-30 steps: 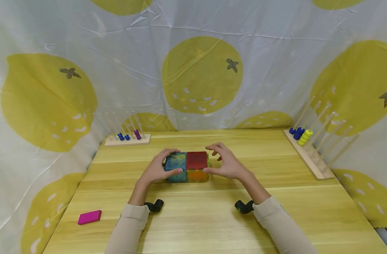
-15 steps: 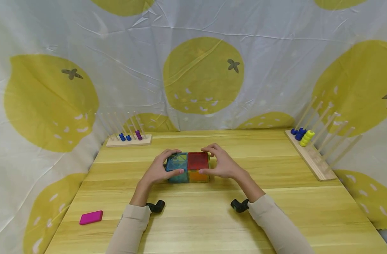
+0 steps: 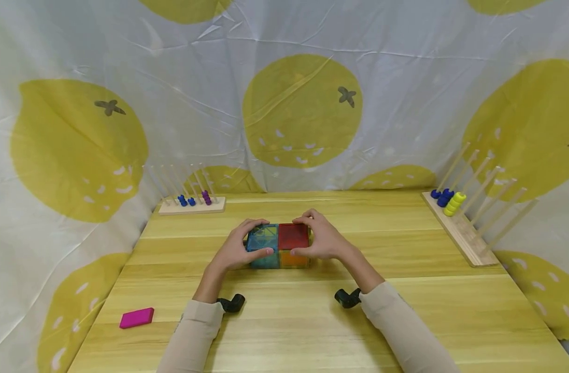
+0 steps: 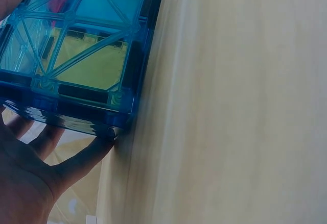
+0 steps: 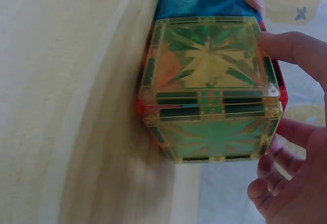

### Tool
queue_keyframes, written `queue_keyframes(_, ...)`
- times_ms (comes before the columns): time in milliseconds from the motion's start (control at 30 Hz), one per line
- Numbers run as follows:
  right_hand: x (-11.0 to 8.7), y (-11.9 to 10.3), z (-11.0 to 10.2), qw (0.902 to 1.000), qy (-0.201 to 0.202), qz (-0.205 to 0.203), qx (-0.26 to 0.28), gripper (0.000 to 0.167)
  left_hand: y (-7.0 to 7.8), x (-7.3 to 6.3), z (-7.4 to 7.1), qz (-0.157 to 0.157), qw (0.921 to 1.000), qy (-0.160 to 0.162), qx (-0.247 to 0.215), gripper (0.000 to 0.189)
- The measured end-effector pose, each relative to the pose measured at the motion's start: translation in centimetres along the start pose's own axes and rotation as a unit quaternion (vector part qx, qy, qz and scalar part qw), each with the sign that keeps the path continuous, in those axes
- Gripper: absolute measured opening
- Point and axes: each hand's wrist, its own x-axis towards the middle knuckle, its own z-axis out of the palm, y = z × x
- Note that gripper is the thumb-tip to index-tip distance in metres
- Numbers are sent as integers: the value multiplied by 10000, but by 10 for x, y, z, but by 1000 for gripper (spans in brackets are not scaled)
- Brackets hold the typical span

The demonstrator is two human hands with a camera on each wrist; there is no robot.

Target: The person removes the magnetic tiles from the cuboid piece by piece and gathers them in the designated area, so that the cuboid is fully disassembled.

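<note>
Head view: the tile block (image 3: 294,237) sits on the desk (image 3: 284,331), a bit below the middle of the frame, blue on the left half, red top over orange front on the right half. Fingers of my left hand (image 3: 235,248) clamped round the blue end, thumb on the front, others behind. Fingers of my right hand (image 3: 323,239) clamped on the red end, thumb at front, index over the back edge. My hands hide both end faces here; right wrist view shows yellow tiles (image 5: 209,55) at that end, lower fingers bent, apart from the block.

Around: pink block (image 3: 137,318) lower left, near my left sleeve (image 3: 191,336). Small peg rack (image 3: 186,208) upper left of desk, blue beads (image 3: 182,200) and purple beads (image 3: 206,197) on it. Bigger peg rack (image 3: 466,243) at right, slanted, blue beads plus yellow beads (image 3: 454,204). Both racks well apart from my hands. Black wrist cameras (image 3: 233,303) stick inward from both my wrists, in front of the block, not touching it. Lemon-print curtain (image 3: 196,93) behind and at both sides.
</note>
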Motion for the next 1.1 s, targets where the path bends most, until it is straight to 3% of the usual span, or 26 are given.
queue_keyframes(300, 9, -2, -3, 10000, -1, 42, -41, 77, 2, 1, 0, -67, 9999, 52, -84, 66)
queue_keyframes(633, 8, -1, -1, 9995, 326, -11, 42, 76, 0, 1, 0, -20, 10000, -12, -9, 72)
queue_keyframes(900, 6, 3, 2, 9983, 435, -220, 311, 72, -2, 0, -1, 94, 9999, -44, -9, 71)
queue_keyframes(1100, 5, 6, -3, 9953, 657, -149, 696, 64, 0, 0, -3, 110, 9999, -83, 38, 70)
